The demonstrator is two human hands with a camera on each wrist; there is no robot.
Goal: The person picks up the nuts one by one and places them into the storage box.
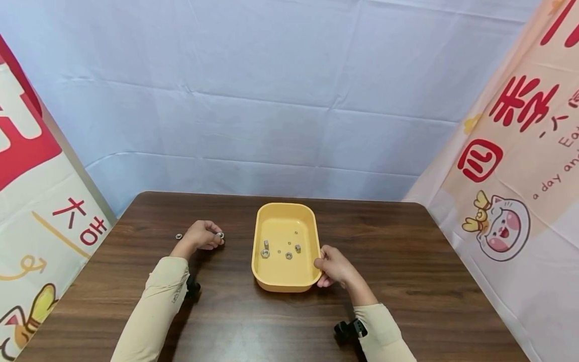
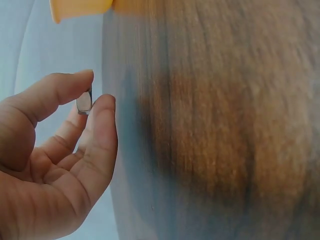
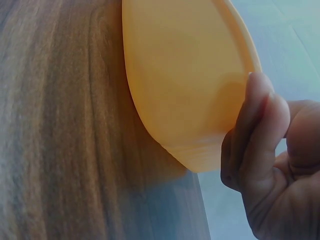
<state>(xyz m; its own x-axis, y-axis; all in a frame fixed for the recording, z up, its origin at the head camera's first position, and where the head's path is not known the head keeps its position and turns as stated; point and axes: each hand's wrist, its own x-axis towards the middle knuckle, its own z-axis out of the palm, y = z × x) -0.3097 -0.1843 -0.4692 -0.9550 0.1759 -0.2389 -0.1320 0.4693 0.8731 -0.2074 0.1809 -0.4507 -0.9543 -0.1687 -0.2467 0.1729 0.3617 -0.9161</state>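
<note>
My left hand [image 1: 203,235] pinches a silver hex nut [image 1: 220,235] between thumb and fingers, left of the yellow tray. In the left wrist view the nut [image 2: 84,102] shows edge-on at the thumb tip. My right hand [image 1: 333,266] grips the right rim of the yellow tray [image 1: 285,288], thumb over the edge and fingers against the outer wall. Inside the tray lie several nuts of different sizes, among them a large nut [image 1: 265,254], a nut standing on its side [image 1: 297,248] and some tiny ones.
Another nut [image 1: 179,236] lies on the dark wooden table [image 1: 384,241], just left of my left hand. A pale cloth [image 1: 271,100] hangs behind the table's far edge. Printed banners [image 1: 493,166] stand at both sides.
</note>
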